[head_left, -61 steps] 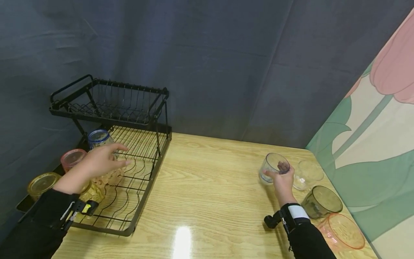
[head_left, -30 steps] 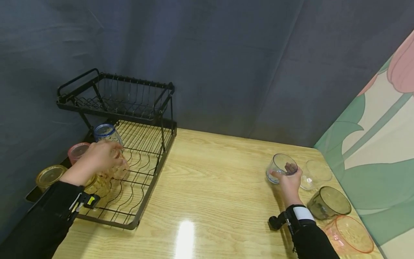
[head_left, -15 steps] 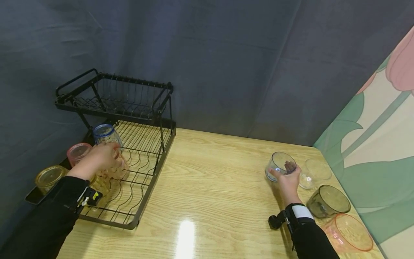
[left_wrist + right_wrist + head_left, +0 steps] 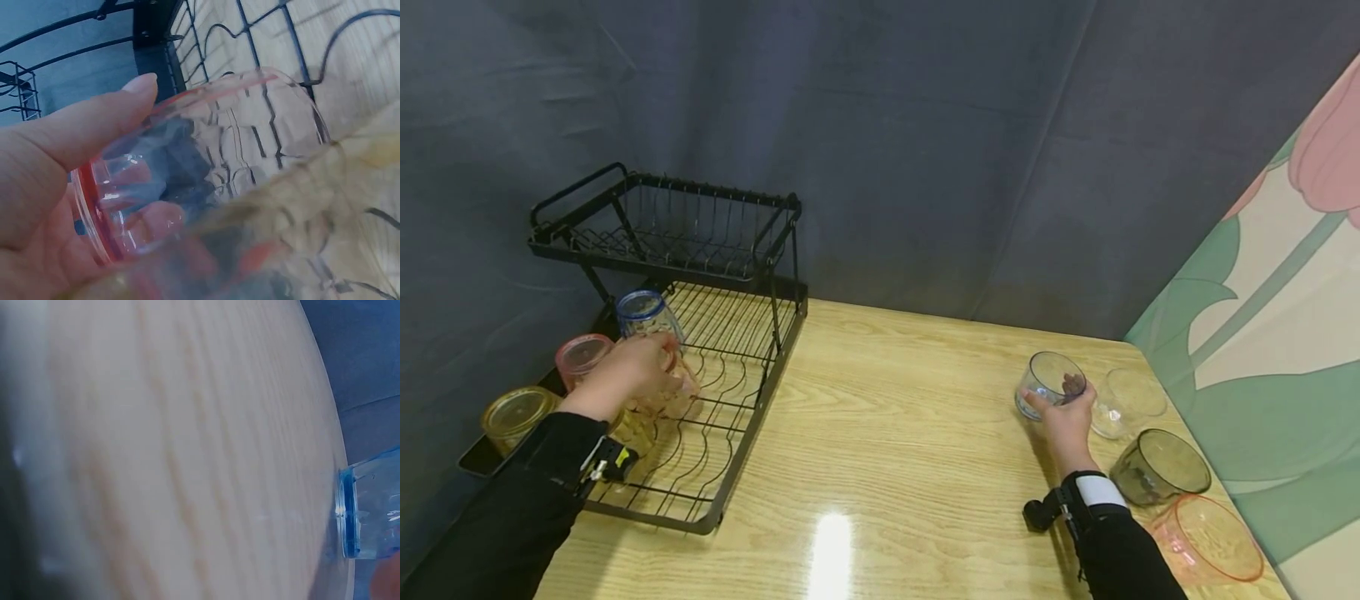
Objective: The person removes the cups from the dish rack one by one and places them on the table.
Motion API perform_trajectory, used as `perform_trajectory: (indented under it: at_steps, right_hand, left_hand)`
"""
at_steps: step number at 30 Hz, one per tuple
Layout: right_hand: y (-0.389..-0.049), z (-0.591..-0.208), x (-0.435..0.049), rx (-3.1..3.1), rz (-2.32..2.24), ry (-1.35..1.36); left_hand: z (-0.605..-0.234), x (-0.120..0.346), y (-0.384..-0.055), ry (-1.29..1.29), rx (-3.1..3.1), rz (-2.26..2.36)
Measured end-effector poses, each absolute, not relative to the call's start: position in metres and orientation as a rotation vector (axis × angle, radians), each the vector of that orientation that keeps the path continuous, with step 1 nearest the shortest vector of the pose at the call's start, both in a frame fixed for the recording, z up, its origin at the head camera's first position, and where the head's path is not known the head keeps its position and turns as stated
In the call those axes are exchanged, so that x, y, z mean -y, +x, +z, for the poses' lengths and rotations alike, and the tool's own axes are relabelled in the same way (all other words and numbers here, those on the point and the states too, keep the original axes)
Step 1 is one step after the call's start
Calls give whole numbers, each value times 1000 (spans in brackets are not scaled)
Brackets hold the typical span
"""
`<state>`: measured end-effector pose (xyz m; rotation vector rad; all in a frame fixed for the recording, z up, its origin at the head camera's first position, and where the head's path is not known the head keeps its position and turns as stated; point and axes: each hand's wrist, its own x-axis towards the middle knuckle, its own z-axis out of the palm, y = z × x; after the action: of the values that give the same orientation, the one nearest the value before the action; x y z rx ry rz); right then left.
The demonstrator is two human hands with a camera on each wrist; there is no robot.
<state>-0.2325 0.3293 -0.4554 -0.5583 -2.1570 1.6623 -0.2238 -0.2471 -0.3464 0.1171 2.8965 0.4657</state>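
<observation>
My left hand (image 4: 631, 373) grips a clear pink drinking glass (image 4: 676, 395) on the lower tier of the black dish rack (image 4: 752, 417). In the left wrist view, thumb and fingers are around the red-tinted base of that pink glass (image 4: 181, 169). A yellow glass (image 4: 634, 433) stands close in front of it, partly behind the sleeve. Over on the table's right side, my right hand (image 4: 1067, 421) holds a clear blue-tinted glass (image 4: 1037, 387), rim up. The right wrist view catches the blue base of that glass (image 4: 351, 512) at its edge, close to the tabletop.
Upside down along the rack's left side are a blue-based glass (image 4: 647, 317), another pink glass (image 4: 580, 354) and a yellow glass (image 4: 516, 417). At the table's right edge stand a clear glass (image 4: 1112, 417), an olive glass (image 4: 1161, 471) and an orange-pink glass (image 4: 1206, 542).
Two seconds ago my left hand was spread above the pink glass; its fingers have since curled around it. The right hand keeps its hold, and the view has shifted slightly.
</observation>
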Motion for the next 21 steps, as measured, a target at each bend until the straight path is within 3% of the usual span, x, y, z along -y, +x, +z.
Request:
perform_trajectory:
  at_steps: [21]
  right_hand:
    - [-219,-420,-321,2092,1648,-505]
  left_hand:
    - [-310,205,-204,247,-3037,650]
